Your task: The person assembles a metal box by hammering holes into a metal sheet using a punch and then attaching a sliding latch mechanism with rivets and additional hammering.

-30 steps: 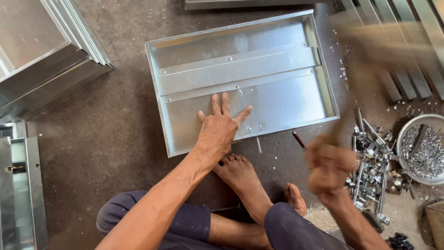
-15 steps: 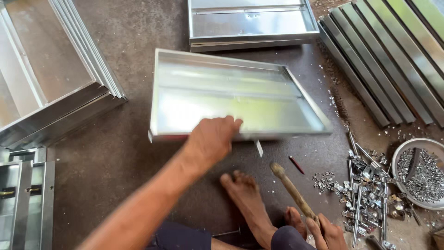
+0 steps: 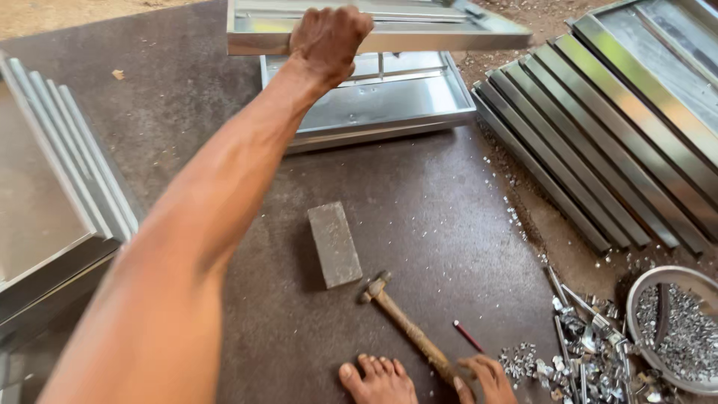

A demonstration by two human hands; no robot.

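Metal tray (image 3: 419,30) gripped at its near edge by left hand (image 3: 329,37), lifted above the floor.

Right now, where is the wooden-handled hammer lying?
The wooden-handled hammer lies on the dark floor at bottom centre of the head view, just right of the grey rectangular block, with the right hand on its handle end.

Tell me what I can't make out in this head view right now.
- Metal tray held up by the left hand: its far side is cut off by the top edge.
- Second tray on the floor: partly hidden behind the raised one and the arm.
- Right hand at the hammer handle: cut off by the bottom edge, grip unclear.
- Bowl of metal bits: cut by the right edge, pieces too small to identify.
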